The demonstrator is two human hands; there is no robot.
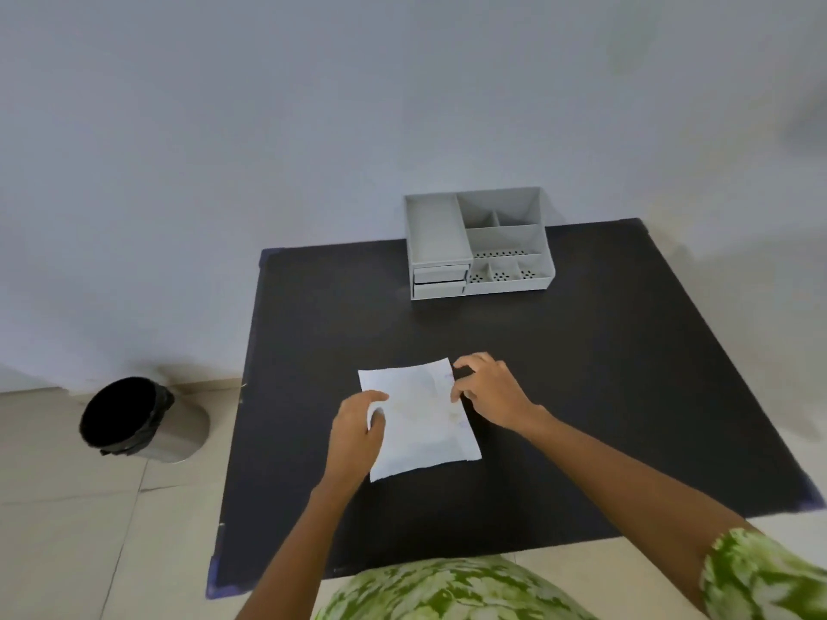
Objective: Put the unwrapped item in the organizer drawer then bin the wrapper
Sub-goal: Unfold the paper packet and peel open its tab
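A white paper wrapper [423,422] lies flat on the black table [581,396], near its front middle. Something faintly bulges under the paper; what it holds is hidden. My left hand [355,434] pinches the wrapper's left edge with thumb and fingers. My right hand [490,389] touches the wrapper's upper right edge, fingers curled at the paper. The grey desk organizer [479,243] stands at the table's far edge, with two small drawers [441,281] at its front left, both closed. A round bin [143,420] with a black liner stands on the floor, left of the table.
A pale wall rises directly behind the table and organizer. Beige floor tiles surround the table on the left and front. The organizer's top compartments look empty. My green patterned clothing shows at the bottom edge.
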